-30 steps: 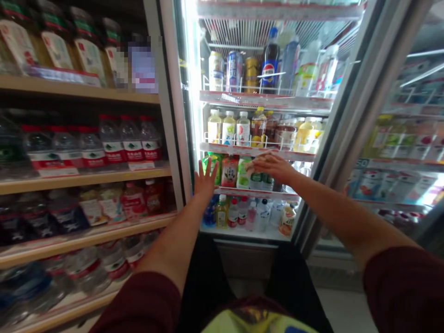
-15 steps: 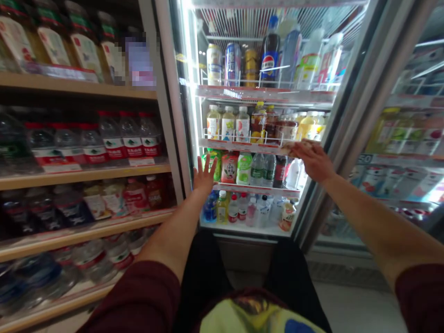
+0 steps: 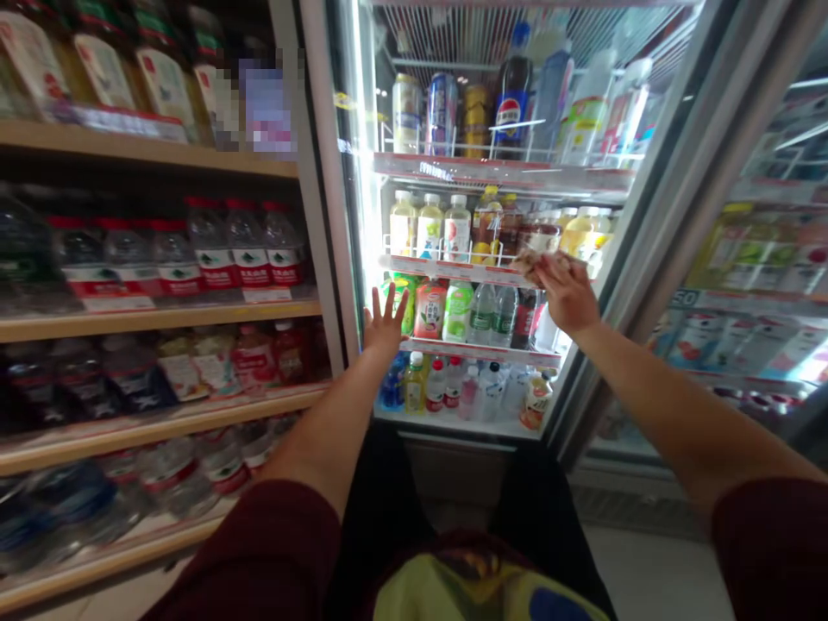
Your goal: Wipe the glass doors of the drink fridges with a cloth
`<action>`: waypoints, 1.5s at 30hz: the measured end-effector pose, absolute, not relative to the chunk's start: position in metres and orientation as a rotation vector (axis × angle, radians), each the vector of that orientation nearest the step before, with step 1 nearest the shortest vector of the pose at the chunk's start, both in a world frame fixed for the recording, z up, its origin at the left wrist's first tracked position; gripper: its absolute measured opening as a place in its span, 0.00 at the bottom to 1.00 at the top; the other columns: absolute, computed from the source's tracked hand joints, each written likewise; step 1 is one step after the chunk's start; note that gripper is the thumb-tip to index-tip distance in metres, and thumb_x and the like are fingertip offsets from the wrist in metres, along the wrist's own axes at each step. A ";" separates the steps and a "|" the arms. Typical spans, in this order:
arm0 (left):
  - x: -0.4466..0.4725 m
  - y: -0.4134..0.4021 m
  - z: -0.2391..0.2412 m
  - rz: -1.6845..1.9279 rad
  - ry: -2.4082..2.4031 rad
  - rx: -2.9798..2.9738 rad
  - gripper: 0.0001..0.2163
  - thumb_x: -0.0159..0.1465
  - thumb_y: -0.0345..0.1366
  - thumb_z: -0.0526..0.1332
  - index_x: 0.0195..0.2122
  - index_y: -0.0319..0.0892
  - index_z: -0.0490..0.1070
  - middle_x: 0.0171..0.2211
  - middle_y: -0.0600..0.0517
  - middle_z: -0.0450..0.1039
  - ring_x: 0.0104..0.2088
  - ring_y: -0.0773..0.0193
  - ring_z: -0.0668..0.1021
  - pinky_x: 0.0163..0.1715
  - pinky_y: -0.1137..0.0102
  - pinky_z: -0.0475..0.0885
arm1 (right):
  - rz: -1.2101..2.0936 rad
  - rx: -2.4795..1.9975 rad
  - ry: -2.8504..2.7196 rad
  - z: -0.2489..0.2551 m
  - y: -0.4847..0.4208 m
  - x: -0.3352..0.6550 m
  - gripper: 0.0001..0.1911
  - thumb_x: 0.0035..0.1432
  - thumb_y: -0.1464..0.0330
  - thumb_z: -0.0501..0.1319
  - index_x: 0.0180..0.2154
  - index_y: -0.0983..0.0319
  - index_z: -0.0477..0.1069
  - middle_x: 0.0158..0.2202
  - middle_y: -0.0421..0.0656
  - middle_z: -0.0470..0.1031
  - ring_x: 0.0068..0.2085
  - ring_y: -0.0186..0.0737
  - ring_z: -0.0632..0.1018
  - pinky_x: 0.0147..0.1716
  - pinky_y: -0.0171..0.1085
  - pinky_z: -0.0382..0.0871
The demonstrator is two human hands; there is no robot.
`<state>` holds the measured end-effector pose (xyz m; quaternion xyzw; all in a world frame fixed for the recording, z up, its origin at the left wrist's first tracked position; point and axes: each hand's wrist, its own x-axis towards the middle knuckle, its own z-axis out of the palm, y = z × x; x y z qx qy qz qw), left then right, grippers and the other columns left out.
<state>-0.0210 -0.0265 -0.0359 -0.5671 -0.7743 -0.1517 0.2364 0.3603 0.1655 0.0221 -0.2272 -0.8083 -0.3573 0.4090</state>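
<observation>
My right hand (image 3: 569,291) presses a crumpled, brownish-white cloth (image 3: 534,266) toward the glass door of a lit drinks fridge. The cloth lies in front of the second shelf's price strip (image 3: 446,269), near its right part. Further left, my left hand (image 3: 386,321) has its fingers spread, and its palm faces the glass in front of a green drink bottle (image 3: 409,297). Whether it touches the glass is hard to tell. Behind the glass stand a Pepsi bottle (image 3: 512,108), drink cans (image 3: 441,112) and several juice bottles (image 3: 457,226).
Wooden shelves (image 3: 161,321) with red-capped water bottles (image 3: 242,250) run along my left. A metal door frame (image 3: 653,224) and another glass-fronted fridge (image 3: 743,336) stand to the right. My knees (image 3: 388,483) are close to the fridge base.
My right hand has slid a little left with the cloth across the glass. My left hand keeps nearly the same place, fingers still spread. The view has shifted slightly.
</observation>
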 end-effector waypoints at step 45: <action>-0.023 -0.023 -0.039 -0.409 -2.120 -1.537 0.55 0.67 0.38 0.78 0.85 0.50 0.41 0.85 0.38 0.32 0.83 0.31 0.37 0.78 0.34 0.57 | -0.976 -0.373 -2.227 0.017 0.180 0.386 0.30 0.74 0.78 0.55 0.69 0.52 0.78 0.70 0.41 0.80 0.67 0.50 0.78 0.70 0.55 0.73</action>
